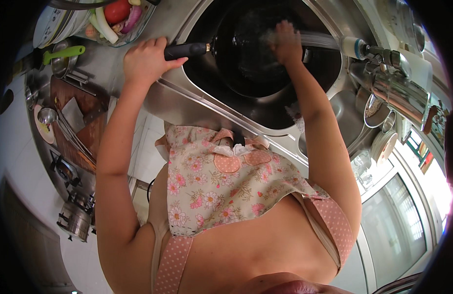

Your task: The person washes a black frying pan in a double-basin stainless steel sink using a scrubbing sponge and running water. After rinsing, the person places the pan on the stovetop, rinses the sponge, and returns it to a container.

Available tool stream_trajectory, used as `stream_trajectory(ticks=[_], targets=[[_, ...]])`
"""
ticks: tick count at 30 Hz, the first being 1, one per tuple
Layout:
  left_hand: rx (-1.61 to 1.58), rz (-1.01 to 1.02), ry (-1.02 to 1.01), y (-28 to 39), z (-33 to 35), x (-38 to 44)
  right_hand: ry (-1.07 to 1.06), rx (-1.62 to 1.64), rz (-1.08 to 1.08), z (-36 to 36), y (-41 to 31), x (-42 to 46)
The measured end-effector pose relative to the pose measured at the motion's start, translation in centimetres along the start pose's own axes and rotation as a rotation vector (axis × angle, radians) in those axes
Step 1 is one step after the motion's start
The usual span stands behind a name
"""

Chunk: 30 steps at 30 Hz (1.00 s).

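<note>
A black wok (248, 79) lies in the stainless steel sink basin (197, 84), its black handle (189, 50) pointing left over the rim. That handle is gripped by my left hand (143, 58), thumb along its lower side. Over the wok's right part is my right hand (287, 44), blurred, beside the stream of water from the faucet (353, 47). Whether the right hand holds anything is not clear. Some water with a little foam shows inside the wok.
Upper left, a glass dish (129, 43) holds a tomato, onion and scallion beside stacked plates (61, 27). A cutting board (70, 90) with a cleaver (73, 114) lies left. Past a second basin (342, 114), bowls (384, 145) and a metal pitcher (399, 90) stand right.
</note>
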<state>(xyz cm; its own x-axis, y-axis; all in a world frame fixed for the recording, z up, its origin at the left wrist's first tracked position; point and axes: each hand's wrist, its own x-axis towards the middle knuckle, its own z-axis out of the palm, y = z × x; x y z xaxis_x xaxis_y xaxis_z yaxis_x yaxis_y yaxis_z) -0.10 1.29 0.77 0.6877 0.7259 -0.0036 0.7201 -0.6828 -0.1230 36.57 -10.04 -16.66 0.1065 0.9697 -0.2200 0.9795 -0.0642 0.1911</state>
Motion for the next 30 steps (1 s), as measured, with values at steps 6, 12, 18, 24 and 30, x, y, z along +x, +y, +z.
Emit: stream_trajectory(ticks=[6,12,18,24,30], targets=[[0.017,-0.016,0.009,0.1,0.4,-0.2,-0.412,0.326,0.070,-0.2,-5.5,-7.8],[0.014,0.010,0.046,0.1,0.2,-0.1,-0.456,0.855,0.147,-0.8,-13.2,-10.1],[0.035,-0.004,-0.012,0.2,-0.4,0.2,-0.159,1.414,0.313,-4.9,-13.8,-7.1],[0.006,-0.015,-0.039,0.4,-0.6,0.2,-0.014,2.839,1.065,-1.2,-3.5,-0.2],[0.000,0.001,0.003,0.2,-0.2,0.0,0.334,2.633,1.172,-3.0,-1.8,0.9]])
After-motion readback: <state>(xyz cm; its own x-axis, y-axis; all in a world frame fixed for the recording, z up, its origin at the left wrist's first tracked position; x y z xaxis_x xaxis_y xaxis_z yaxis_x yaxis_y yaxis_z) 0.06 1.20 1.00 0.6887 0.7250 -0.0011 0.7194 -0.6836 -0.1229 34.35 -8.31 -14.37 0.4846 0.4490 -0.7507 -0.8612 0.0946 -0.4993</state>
